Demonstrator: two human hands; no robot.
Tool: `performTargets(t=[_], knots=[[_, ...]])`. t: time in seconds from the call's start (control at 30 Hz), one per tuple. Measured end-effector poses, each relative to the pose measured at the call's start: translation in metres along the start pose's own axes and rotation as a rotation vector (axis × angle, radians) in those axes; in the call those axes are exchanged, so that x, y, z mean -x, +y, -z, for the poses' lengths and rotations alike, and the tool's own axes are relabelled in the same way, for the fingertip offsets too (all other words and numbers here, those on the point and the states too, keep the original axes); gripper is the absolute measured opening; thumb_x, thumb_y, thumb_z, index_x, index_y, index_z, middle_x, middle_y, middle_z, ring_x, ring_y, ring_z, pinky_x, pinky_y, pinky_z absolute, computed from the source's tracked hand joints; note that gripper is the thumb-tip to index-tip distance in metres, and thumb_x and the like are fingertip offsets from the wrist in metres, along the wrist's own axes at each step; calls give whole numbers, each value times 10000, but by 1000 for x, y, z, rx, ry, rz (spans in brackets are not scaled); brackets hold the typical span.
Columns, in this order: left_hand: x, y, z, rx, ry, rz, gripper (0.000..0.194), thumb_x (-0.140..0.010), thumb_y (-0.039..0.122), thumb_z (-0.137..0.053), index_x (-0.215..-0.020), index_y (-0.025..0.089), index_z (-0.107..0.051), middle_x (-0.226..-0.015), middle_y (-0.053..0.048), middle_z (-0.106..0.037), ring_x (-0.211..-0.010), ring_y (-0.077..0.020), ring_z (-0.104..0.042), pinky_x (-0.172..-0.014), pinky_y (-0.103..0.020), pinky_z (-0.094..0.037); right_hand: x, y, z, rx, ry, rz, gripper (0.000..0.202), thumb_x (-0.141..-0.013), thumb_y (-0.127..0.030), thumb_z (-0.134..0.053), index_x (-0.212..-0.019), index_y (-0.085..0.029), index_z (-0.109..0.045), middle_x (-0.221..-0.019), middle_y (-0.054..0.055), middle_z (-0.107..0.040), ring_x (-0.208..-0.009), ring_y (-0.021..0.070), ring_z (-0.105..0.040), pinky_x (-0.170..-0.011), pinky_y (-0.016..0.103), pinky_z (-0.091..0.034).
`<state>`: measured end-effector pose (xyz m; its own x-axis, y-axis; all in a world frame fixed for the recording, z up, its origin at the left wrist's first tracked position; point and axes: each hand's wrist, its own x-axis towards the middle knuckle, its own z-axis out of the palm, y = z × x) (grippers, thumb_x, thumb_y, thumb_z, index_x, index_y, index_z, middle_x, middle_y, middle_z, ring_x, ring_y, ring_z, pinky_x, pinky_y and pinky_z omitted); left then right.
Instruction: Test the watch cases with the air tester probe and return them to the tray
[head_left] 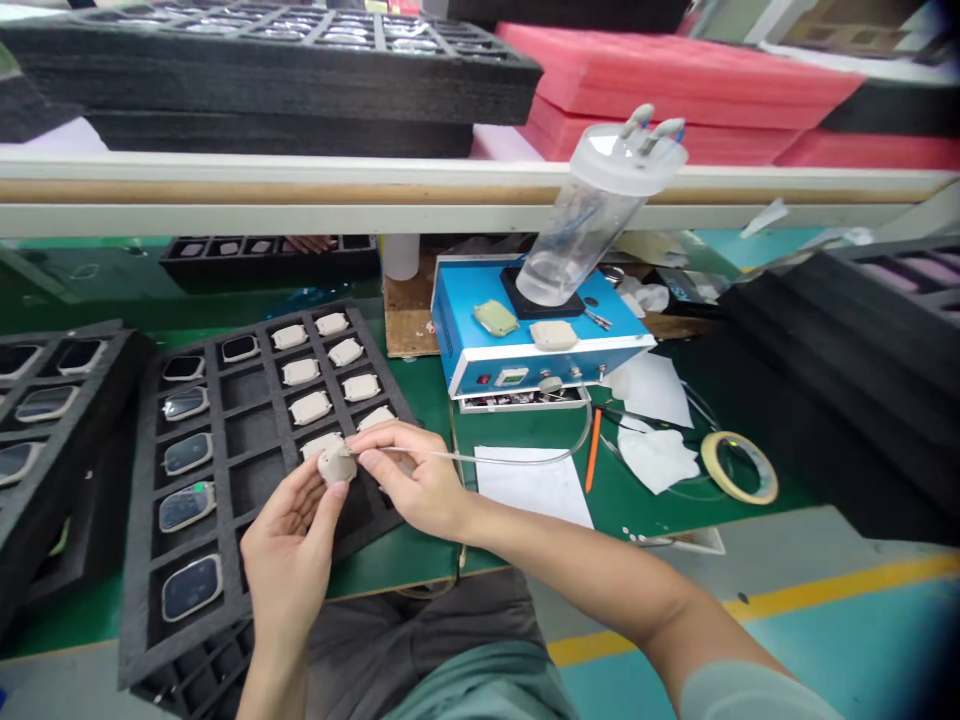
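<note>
My left hand (289, 540) grips a small beige watch-case-shaped part (337, 464) between thumb and fingers, over the black foam tray (244, 450). My right hand (420, 480) pinches the end of a thin clear tube (517, 461), its tip against or close to the part's upper edge. This tube runs back to a blue machine (480, 350) with switches and knobs on its front. Dark-screened watches (192, 587) fill the tray's left column. More beige parts (310, 407) sit in its right columns, and several pockets between hold nothing.
A clear cylinder (577, 230) leans on the machine, beside a greenish part (496, 318) and a beige one (554, 335). Rightward lie an orange stick (593, 450), white paper (532, 485) and a tape roll (739, 467). A shelf (300, 215) carries black and red foam stacks.
</note>
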<state>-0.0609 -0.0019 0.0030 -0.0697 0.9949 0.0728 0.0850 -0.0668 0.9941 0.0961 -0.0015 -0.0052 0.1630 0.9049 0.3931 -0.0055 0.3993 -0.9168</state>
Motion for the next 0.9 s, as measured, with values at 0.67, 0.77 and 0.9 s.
performTargets(t=[0.67,0.77,0.9], knots=[[-1,2,-1,-13,28,-18,449,-758,360,-896,-1149,162,-797,-1144,-124,-816,-1031,-296,-803,-1022,-451,-638,-3,-1,-2,-37,16,46,122,-980,-287,-674,-966,-223,-777,-1006,73,-807,-960,202,-767,-858,322,-642],[-2,-1,-2,-11,14,-27,435,-773,354,-885,-1154,166,-792,-1140,-111,-818,-1025,-273,-801,-1002,-404,-640,-4,1,-2,-21,16,50,127,-985,-299,-670,-971,-232,-777,-1009,68,-810,-963,202,-771,-855,321,-648],[-1,1,0,-84,-14,-88,406,-860,382,-805,-1200,164,-762,-1165,-107,-808,-1032,-265,-782,-970,-395,-624,0,0,1,-21,14,32,169,-989,-366,-684,-973,-232,-785,-1017,65,-809,-961,204,-772,-867,331,-652]])
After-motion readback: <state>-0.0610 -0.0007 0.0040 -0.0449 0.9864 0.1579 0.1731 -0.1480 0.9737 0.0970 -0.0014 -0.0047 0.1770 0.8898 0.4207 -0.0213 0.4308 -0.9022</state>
